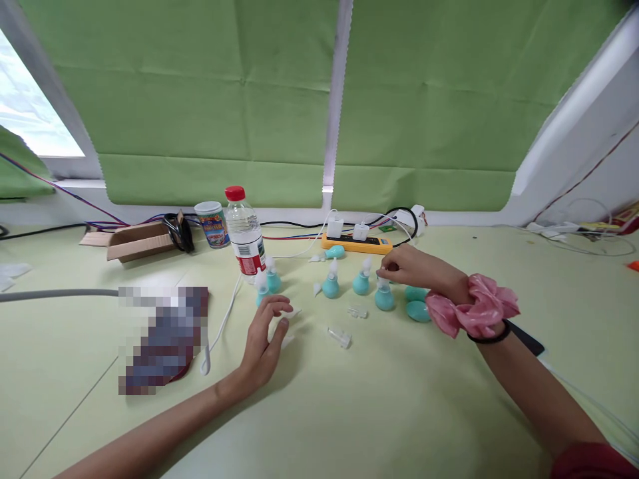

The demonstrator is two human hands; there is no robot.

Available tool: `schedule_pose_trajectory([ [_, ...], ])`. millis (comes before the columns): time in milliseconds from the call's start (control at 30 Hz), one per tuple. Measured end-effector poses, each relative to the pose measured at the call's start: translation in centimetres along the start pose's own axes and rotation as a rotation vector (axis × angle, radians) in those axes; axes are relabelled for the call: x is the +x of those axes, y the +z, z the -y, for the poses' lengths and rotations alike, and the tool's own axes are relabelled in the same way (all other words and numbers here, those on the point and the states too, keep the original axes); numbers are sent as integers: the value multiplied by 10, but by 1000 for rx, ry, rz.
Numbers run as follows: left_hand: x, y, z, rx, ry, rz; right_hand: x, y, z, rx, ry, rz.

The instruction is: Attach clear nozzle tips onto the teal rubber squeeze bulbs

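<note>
Pale tabletop (359, 412), turquoise bulb (384, 299) apparently under right hand (418, 267)

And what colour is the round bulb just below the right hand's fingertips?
The bulb is turquoise, shown in the head view, the only one.

Soft, bright light, glaring window (34, 100) at upper left, faint shadows, stretched edges, pixelated patch (162, 342).

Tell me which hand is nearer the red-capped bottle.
Left: the left hand is in front of the bottle; the right hand is well off to the bottle's right, at a teal bulb.
</note>
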State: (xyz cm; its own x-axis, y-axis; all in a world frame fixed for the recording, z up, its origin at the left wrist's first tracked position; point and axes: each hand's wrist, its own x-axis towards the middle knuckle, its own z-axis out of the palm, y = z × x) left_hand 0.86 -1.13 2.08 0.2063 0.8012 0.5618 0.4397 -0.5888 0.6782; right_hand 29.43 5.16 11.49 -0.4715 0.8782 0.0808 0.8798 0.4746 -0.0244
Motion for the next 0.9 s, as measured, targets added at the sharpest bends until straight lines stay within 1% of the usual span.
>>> schedule_pose_trajectory([
  [67,7,-7,1,99,54,-7,0,-2,-2,-23,24,1],
  [100,10,-11,1,178,105,16,-1,-3,-3,-37,39,-3],
  [133,13,-16,0,278,169,55,-3,-5,-4,-53,53,-7],
  [200,20,-24,-5,523,302,183,-7,-10,-4,-93,90,-21],
  [233,22,-27,-9,651,331,249,-9,-12,-3,-122,121,-41],
  [267,25,-31,-12,765,328,312,-12,-14,-2,-157,157,-70],
  [300,27,-33,-16,854,296,368,-15,-16,1,-190,190,-101],
  [367,30,-38,-22,944,189,461,-22,-21,11,-224,211,-146],
  [433,31,-43,-24,941,85,556,-28,-25,25,-175,138,-129],
  [533,28,-48,-21,895,-18,715,-35,-23,55,-12,-81,-58],
  [600,25,-50,-16,896,-30,788,-37,-11,76,70,-248,-42],
  [667,22,-50,-10,931,12,812,-38,9,92,102,-336,-45],
  [733,20,-47,-3,948,94,802,-38,35,102,66,-355,-71],
  [767,19,-44,1,935,140,791,-38,49,104,36,-341,-81],
  [833,17,-35,9,871,217,758,-38,73,103,-3,-285,-75],
  [900,16,-21,17,801,256,709,-38,91,98,29,-262,-69],
])
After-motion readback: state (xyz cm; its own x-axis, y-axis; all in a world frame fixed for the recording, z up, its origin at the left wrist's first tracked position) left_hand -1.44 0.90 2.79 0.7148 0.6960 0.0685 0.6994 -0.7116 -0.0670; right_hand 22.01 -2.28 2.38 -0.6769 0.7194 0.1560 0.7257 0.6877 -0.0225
